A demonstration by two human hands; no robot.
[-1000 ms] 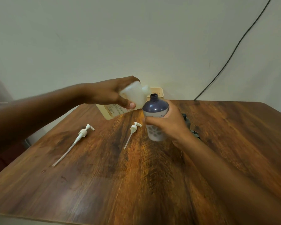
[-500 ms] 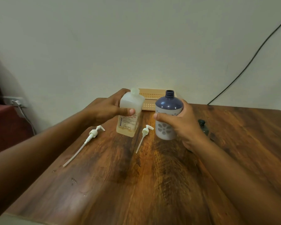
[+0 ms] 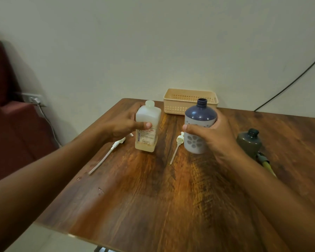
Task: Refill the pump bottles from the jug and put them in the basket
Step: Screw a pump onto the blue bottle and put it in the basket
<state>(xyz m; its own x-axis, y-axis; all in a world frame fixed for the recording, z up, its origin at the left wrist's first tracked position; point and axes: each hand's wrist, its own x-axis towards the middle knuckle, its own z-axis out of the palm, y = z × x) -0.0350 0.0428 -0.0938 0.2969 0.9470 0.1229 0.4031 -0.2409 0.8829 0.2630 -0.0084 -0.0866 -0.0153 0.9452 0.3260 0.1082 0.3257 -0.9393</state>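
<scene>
At frame centre, the left hand (image 3: pixel 124 124) grips an upright translucent jug (image 3: pixel 147 127), yellowish liquid low inside. The right hand (image 3: pixel 210 135) clasps the uncapped blue bottle (image 3: pixel 198 122) on the wooden table (image 3: pixel 153 197) before a pale wall (image 3: pixel 153 42).

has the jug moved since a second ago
Yes. The jug, gripped by the left hand, was tipped with its mouth at the blue bottle; now it stands upright, lower and further left of that bottle, near the table.

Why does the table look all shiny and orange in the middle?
In the head view, light glares off the table in glossy orange streaks below the jug and blue bottle; the table's edges look bent by the wide lens, and the near forearms look soft.
</scene>
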